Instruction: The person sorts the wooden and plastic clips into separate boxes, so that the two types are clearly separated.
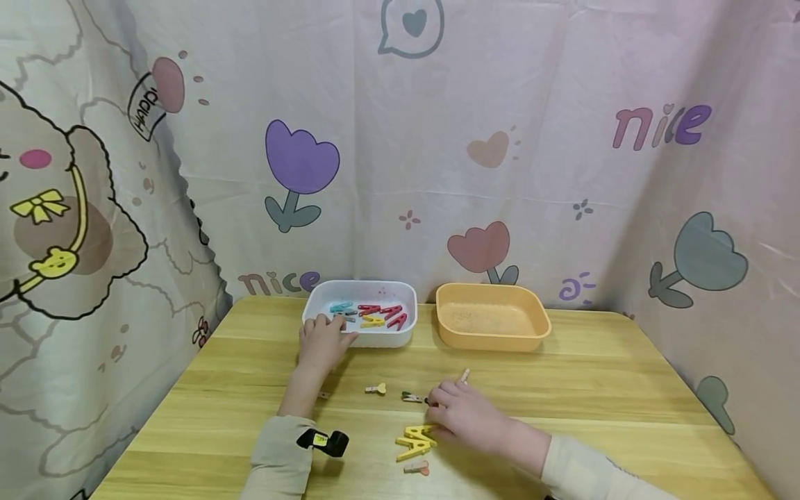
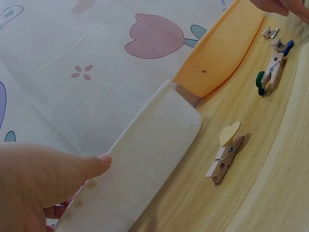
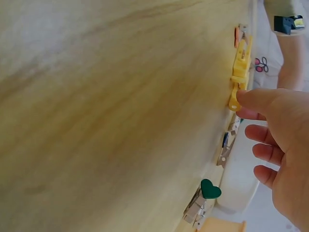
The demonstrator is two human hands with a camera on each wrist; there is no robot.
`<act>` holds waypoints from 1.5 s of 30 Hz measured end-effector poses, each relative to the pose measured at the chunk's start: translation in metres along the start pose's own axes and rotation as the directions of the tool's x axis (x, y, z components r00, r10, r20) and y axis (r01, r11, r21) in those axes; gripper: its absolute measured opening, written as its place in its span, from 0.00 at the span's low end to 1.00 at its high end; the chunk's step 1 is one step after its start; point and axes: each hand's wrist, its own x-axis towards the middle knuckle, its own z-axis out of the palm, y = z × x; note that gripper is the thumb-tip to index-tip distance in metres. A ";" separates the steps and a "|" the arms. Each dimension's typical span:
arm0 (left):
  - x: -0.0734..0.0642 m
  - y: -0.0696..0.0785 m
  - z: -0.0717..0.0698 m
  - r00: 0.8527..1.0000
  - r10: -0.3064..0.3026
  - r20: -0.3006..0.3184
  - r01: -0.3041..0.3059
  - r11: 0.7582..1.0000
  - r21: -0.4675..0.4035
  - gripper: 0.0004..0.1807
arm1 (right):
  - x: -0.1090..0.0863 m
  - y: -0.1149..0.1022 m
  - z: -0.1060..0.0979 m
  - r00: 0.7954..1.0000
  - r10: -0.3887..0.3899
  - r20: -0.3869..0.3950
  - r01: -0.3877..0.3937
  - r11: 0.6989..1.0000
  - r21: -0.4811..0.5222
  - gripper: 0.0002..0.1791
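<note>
1. Left grip (image 1: 321, 344) hooks over the rim of the white tray (image 1: 381, 339), thumb outside, probably steadying it; the walls corral coloured clips (image 1: 370, 307).
2. Right grip (image 1: 465, 414) seems to pinch a yellow clip (image 3: 234, 100) by one end, perhaps for leverage on its smooth arms.
3. That clip lies on the wood-grained table (image 1: 625, 396), right beside another yellow one (image 1: 412, 453).
4. Wooden clips (image 2: 227, 159), wire-sprung, some heart-topped, lie loose nearby; the orange tray (image 1: 500, 342) has rounded corners.

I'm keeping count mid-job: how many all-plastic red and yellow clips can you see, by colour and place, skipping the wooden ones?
Red clips in the white bin: 3
Yellow clip in the white bin: 1
Yellow clips on the table: 2
Total in view: 6
The left hand covers part of the bin.
</note>
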 end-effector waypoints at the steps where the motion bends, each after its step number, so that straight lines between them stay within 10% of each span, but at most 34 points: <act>1: 0.000 0.000 0.000 1.000 0.000 -0.001 0.000 1.000 -0.002 0.21 | 0.000 0.000 0.000 1.000 -0.005 0.006 0.005 1.000 -0.004 0.09; 30: -0.001 -0.001 0.002 1.000 0.001 -0.009 -0.001 1.000 -0.010 0.21 | 0.005 0.005 -0.002 0.999 0.030 0.014 -0.031 0.999 0.036 0.05; 45: 0.000 -0.001 0.001 1.000 0.002 -0.005 -0.002 1.000 0.000 0.21 | 0.020 0.027 -0.016 0.994 0.003 -0.110 -0.006 1.000 -0.021 0.09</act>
